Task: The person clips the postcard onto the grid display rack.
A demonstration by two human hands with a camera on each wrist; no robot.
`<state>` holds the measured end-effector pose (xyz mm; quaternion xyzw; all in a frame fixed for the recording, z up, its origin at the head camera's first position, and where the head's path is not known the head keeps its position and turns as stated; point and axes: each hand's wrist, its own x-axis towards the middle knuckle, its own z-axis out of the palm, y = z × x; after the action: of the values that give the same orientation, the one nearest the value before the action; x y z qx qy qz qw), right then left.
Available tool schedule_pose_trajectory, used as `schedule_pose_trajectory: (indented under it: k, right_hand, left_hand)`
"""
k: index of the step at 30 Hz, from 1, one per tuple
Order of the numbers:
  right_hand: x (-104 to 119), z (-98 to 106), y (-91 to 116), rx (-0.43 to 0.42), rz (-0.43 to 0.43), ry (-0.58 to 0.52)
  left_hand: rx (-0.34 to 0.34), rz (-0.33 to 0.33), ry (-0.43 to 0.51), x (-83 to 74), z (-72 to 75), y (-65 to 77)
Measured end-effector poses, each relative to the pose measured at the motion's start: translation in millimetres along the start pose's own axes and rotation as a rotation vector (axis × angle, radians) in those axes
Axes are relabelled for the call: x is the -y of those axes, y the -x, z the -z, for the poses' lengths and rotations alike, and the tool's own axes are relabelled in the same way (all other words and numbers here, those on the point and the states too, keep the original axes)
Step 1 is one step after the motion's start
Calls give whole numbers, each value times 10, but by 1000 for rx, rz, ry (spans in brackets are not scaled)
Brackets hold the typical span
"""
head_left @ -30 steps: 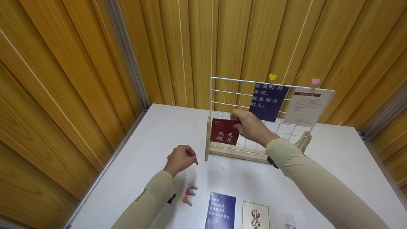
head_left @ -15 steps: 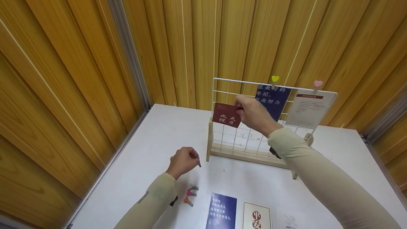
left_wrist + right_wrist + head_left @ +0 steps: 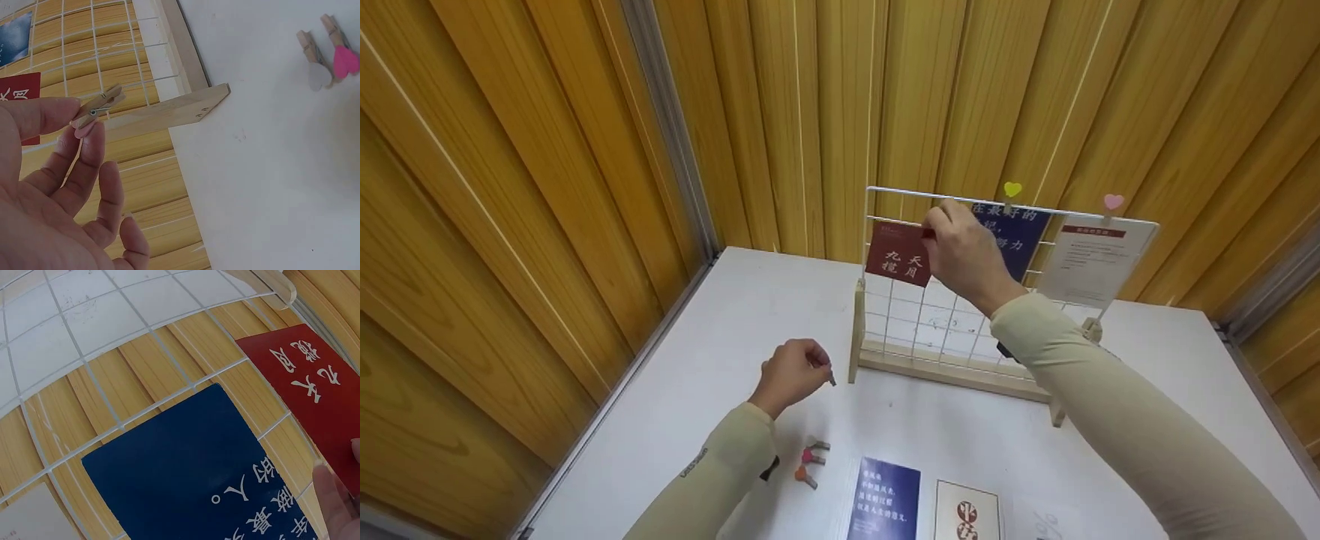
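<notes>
My right hand point(image 3: 966, 253) pinches a red card point(image 3: 897, 253) with white characters by its right edge, up against the left part of a white wire grid point(image 3: 915, 315). In the left wrist view, thumb and finger of my left hand point(image 3: 73, 169) pinch a small wooden clothespin point(image 3: 100, 107) with a pink end; that hand hovers left of the grid's wooden foot. A blue card point(image 3: 185, 461) hangs on the grid under a yellow heart clothespin point(image 3: 1012, 190), partly behind my right hand. Farther right, a white card point(image 3: 1084, 262) hangs below a pink heart clothespin point(image 3: 1114, 201).
Several heart clothespins, one of them orange point(image 3: 801, 473), lie on the white table point(image 3: 720, 330) below my left hand. A blue card point(image 3: 885, 499) and a cream card point(image 3: 967, 510) lie at the front, with a pale sheet point(image 3: 1046, 517) beside them. Wood-look panels point(image 3: 810, 112) close off the back.
My right hand has raised the red card along the grid, toward its top bar. My left hand has stayed nearly in place, still with the clothespin. The view has shifted slightly.
</notes>
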<state>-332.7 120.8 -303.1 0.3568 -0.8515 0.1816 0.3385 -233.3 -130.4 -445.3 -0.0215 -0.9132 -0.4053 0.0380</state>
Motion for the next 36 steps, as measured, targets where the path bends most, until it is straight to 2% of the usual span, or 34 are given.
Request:
schedule_pose_trajectory:
  k: [5, 9, 22, 27, 36]
  right_hand:
    - [-45, 7, -49, -84, 45, 97]
    - [-62, 25, -104, -127, 51, 125]
    - [-88, 26, -134, -119, -3, 79]
    - [-108, 23, -148, -121, 2, 67]
    - [-130, 21, -153, -119, 15, 55]
  left_hand:
    - [4, -13, 1, -77, 58, -30]
    - [-2, -19, 7, -152, 118, -60]
    - [9, -37, -10, -451, 266, -180]
    - [-22, -114, -69, -659, 423, -283]
    - [-99, -257, -182, -1142, 796, -515]
